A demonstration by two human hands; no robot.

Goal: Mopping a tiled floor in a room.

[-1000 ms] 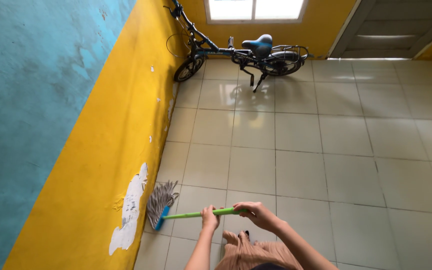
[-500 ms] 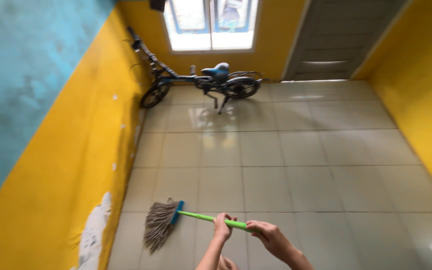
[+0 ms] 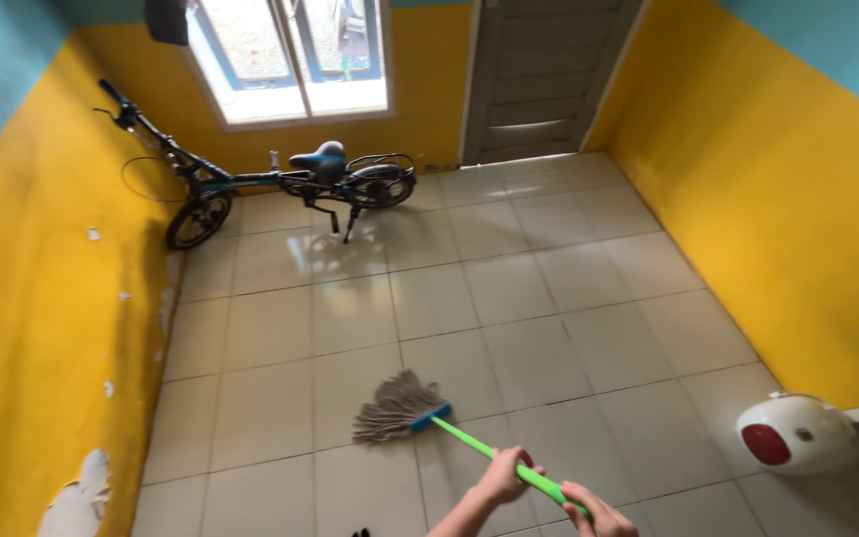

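The right hand (image 3: pixel 599 515) is cut off by the bottom edge, so only its knuckles and part of the fingers show; the rear end of the green mop handle (image 3: pixel 494 455) disappears under that hand and past the frame; the left hand (image 3: pixel 504 477) wraps the handle and hides the stretch beneath its fingers; a small dark object (image 3: pixel 360 533) at the bottom edge is too cropped to identify; the white and red rounded thing (image 3: pixel 797 434) is partly hidden at the right, its kind unclear; the dark shape (image 3: pixel 166 18) at the window's top corner is cut off.
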